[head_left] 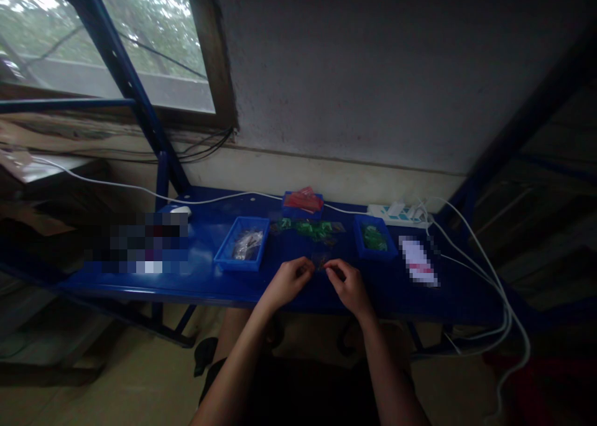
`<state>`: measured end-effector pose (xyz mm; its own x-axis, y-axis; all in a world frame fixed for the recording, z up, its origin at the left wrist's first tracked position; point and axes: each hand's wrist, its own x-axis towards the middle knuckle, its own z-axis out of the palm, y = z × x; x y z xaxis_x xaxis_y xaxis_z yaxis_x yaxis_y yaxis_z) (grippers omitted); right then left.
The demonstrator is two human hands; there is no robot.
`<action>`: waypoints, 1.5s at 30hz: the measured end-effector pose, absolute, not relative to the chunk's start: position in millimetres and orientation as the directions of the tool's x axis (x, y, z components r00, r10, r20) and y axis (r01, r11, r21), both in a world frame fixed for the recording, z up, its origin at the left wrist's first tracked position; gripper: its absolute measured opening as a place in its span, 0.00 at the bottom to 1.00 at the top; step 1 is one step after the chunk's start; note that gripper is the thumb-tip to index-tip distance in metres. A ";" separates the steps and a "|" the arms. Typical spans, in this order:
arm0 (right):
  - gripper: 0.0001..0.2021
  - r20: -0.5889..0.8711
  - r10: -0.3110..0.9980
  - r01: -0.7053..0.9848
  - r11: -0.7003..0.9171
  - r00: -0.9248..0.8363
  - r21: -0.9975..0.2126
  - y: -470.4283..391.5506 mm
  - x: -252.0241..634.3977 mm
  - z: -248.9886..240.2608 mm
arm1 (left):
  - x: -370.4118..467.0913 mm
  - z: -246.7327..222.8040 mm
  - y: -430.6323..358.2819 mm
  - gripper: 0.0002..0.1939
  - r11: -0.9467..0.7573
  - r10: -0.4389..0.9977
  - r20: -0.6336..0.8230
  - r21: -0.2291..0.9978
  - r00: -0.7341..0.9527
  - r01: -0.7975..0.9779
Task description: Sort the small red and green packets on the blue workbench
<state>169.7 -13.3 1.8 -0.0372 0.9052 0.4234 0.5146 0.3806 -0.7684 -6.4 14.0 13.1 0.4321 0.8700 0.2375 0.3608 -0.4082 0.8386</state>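
Note:
Close to the front edge of the blue table, my left hand point(293, 278) and my right hand point(347, 282) face each other. A small clear plastic bag point(319, 260) with something brownish in it lies between their fingertips. My right thumb and forefinger pinch its right side. The fingers of my left hand are curled closed at its left side, and their tips are partly hidden. Just beyond lie several small clear and green packets point(310, 228) in a loose row. What is inside the bag is too small to make out.
Left stands a blue tray point(224, 265) of clear packets; right, a blue tray point(392, 249) of green packets. A blue tray with red packets point(303, 200) sits at the back. A power strip point(396, 216), white cables point(506, 301) and a white mouse point(181, 210) are also there.

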 end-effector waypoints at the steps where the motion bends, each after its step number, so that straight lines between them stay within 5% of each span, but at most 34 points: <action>1: 0.07 0.424 0.905 0.514 0.383 -0.041 -0.767 -13.4 169.9 1.9 | -6.3 12.5 14.3 0.08 -0.408 0.871 0.237 0.838 0.431 0.363; 8: 0.10 0.446 0.891 0.495 0.426 -0.083 -0.757 -12.6 171.0 1.8 | -4.5 9.2 14.2 0.08 -0.394 0.888 0.247 0.844 0.388 0.365; 11: 0.10 0.447 0.892 0.482 0.422 -0.068 -0.768 -11.4 171.4 0.7 | -8.9 13.5 13.1 0.09 -0.347 0.933 0.297 0.889 0.202 0.298; 16: 0.09 0.418 0.908 0.482 0.383 -0.039 -0.788 -10.8 170.9 -0.9 | -24.3 28.7 17.9 0.10 -0.187 0.947 0.130 0.966 -0.293 -0.176; 19: 0.09 0.413 0.909 0.490 0.382 -0.047 -0.783 -11.8 169.9 -0.6 | -27.7 35.8 22.2 0.11 -0.154 0.925 -0.053 0.852 -0.376 -0.500; 23: 0.09 0.407 0.911 0.502 0.381 -0.063 -0.776 -13.1 169.2 0.5 | -20.8 34.8 24.9 0.15 -0.169 0.917 -0.115 0.754 -0.381 -0.634; 26: 0.09 0.412 0.909 0.521 0.384 -0.068 -0.762 -13.3 169.0 1.1 | -13.9 27.1 23.8 0.16 -0.103 0.982 0.010 0.869 -0.190 -0.485; 28: 0.08 0.414 0.907 0.532 0.388 -0.078 -0.752 -13.2 168.9 1.5 | -12.4 21.8 22.0 0.15 -0.049 0.990 0.079 0.969 0.117 -0.244; 30: 0.08 0.420 0.903 0.541 0.397 -0.087 -0.742 -13.4 168.7 2.0 | -14.5 19.0 20.2 0.14 -0.059 0.900 0.055 0.998 0.433 -0.004; 33: 0.09 0.427 0.900 0.548 0.401 -0.087 -0.734 -13.7 168.6 2.4 | -21.2 21.4 19.3 0.16 -0.145 0.754 -0.011 0.972 0.656 0.183; 39: 0.09 0.460 0.886 0.605 0.396 -0.056 -0.691 -8.4 170.8 -4.6 | -25.4 31.6 22.9 0.26 -0.256 0.660 -0.043 0.926 0.750 0.278; 45: 0.16 0.471 0.879 0.772 0.348 -0.071 -0.532 3.1 168.3 -23.7 | -9.8 17.1 20.6 0.12 -0.425 0.786 0.136 0.827 0.603 0.367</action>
